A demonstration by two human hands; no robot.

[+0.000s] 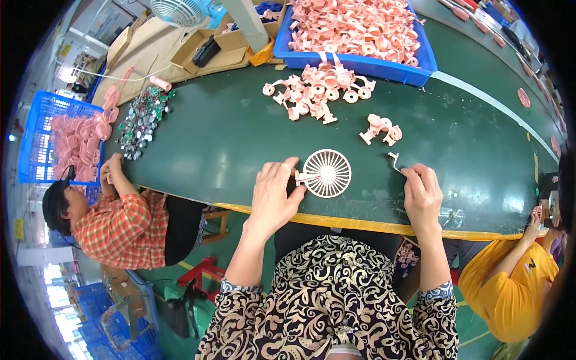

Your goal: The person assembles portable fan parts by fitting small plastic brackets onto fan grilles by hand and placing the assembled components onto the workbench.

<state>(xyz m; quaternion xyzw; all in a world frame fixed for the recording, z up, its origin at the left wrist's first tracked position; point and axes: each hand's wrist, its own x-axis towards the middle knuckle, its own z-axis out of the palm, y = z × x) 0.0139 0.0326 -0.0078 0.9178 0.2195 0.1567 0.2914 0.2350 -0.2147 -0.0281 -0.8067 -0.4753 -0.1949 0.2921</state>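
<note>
A round pale pink fan grille (pixel 327 173) with radiating slats lies on the green table, a small bracket at its left side. My left hand (pixel 273 191) is at that bracket, thumb and forefinger curved round it from either side. Off to the right, my right hand (pixel 423 195) is closed with a thin, hooked pink strip (pixel 393 161) pinched in its fingertips. Beyond this hand sits a small cluster of pink clip-like parts (pixel 381 129). A larger heap of similar ring-ended parts (pixel 321 90) lies farther back.
A blue tray (pixel 360 68) full of pink parts stands at the back. Small shiny pieces (pixel 141 123) are strewn at the left, near a blue basket (pixel 37 141) of pink parts. One person in plaid (pixel 123 234) works at left, another in yellow (pixel 510 288) at right.
</note>
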